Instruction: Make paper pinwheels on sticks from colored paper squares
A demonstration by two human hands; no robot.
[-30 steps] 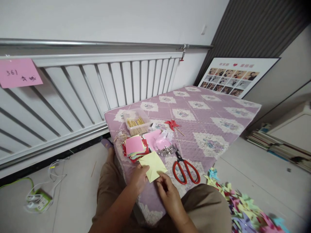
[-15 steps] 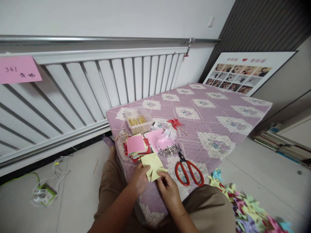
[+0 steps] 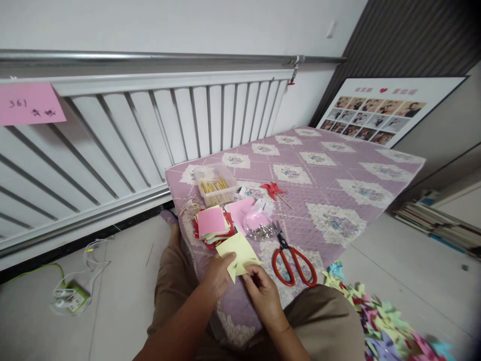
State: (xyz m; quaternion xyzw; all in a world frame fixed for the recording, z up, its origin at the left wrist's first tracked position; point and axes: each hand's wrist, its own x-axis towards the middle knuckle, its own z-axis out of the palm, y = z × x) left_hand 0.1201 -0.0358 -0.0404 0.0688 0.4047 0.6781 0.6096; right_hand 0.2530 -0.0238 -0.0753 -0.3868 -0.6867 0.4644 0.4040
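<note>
Both my hands hold a pale yellow paper square (image 3: pixel 239 253) with cut slits over the near edge of a purple quilted mattress (image 3: pixel 338 190). My left hand (image 3: pixel 217 274) pinches its left side and my right hand (image 3: pixel 263 291) grips its lower right corner. Just beyond lies a stack of coloured paper squares (image 3: pixel 211 225). Red-handled scissors (image 3: pixel 291 258) lie to the right of my right hand. A heap of silver pins (image 3: pixel 260 231) sits by a pink lid.
A clear box of wooden sticks (image 3: pixel 215 188) and a red paper pinwheel (image 3: pixel 274 191) lie farther back. A white radiator (image 3: pixel 112 145) lines the wall. Finished pinwheels (image 3: pixel 379 326) pile on the floor at right. A power strip (image 3: pixel 69 301) lies on the floor at left.
The yellow paper's flaps have been folded inward a little between my hands. The view has shifted slightly; the hands stay in the same spot.
</note>
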